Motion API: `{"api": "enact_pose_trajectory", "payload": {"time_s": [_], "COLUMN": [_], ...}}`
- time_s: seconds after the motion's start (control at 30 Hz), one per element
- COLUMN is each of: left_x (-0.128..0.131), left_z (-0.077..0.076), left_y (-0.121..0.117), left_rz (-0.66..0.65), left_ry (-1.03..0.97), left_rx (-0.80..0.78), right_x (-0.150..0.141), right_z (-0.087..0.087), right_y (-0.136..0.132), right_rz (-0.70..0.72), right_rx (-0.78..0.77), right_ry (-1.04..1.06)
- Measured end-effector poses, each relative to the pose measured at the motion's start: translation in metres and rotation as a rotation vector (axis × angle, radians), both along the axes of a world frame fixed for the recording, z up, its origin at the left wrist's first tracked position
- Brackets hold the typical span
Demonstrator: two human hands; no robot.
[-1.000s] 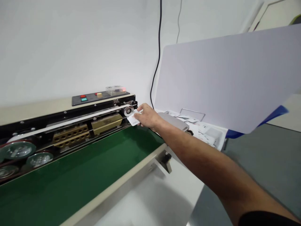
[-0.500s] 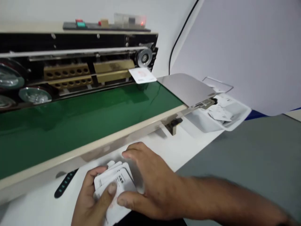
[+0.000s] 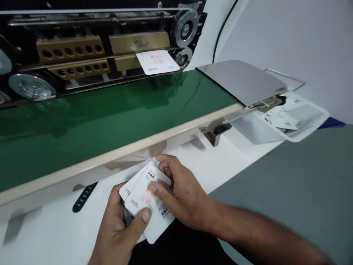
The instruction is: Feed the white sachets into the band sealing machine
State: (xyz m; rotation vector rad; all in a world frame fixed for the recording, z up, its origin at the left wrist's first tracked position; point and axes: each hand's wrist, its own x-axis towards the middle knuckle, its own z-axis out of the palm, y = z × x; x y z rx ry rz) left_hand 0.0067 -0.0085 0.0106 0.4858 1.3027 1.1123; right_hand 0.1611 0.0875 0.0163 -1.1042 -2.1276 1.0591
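Note:
My left hand holds a stack of white printed cards from below, with the thumb across the top card. My right hand rests on the same stack, fingers on its upper edge, and squares or shifts the cards. Both hands are well below the green conveyor belt. A single white card sits upright at the belt's far edge, against the brass blocks of the band sealer, beside a steel roller. Neither hand touches it.
A curved steel plate lies at the belt's right end, above a white tray holding loose cards. A black LED strip lies on the white table. A grey surface spreads to the right.
My right hand has come back from the machine to the stack. The view has tilted down, and the lone card has moved left along the sealer, further over the brass block.

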Motion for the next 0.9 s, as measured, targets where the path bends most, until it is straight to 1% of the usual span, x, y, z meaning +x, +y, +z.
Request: {"api": "enact_pose_trajectory", "payload": {"time_s": [0.13,0.2,0.33,0.47,0.57,0.67,0.73,0.8,0.9], "left_x": [0.001,0.002,0.007,0.006,0.004,0.005,0.007,0.008,0.008], "left_z": [0.001,0.002,0.008,0.009,0.008,0.007,0.006,0.005,0.004], "left_y": [0.001,0.002,0.003,0.002,0.001,0.002,0.003,0.004,0.005], "left_rz": [-0.005,0.016,0.05,0.088,0.099,0.175,0.229,0.264,0.265], "left_ry": [-0.022,-0.03,0.02,0.115,0.086,-0.001,-0.042,-0.061,-0.09], "left_rx": [-0.036,-0.038,-0.075,-0.077,-0.132,-0.186,-0.212,-0.245,-0.261], "right_x": [0.001,0.002,0.003,0.006,0.008,0.008,0.008,0.007,0.008], "right_z": [-0.002,-0.002,0.003,0.007,0.008,0.006,0.004,0.003,0.004], "right_y": [0.001,-0.001,0.0,0.008,0.015,0.018,0.018,0.018,0.019], "right_rz": [-0.052,-0.04,0.084,0.196,0.244,0.242,0.229,0.222,0.193], "right_rx": [0.02,-0.022,-0.222,-0.378,-0.483,-0.586,-0.574,-0.504,-0.434], "right_ry": [0.063,0.123,0.219,0.25,0.221,0.262,0.331,0.386,0.42]}}
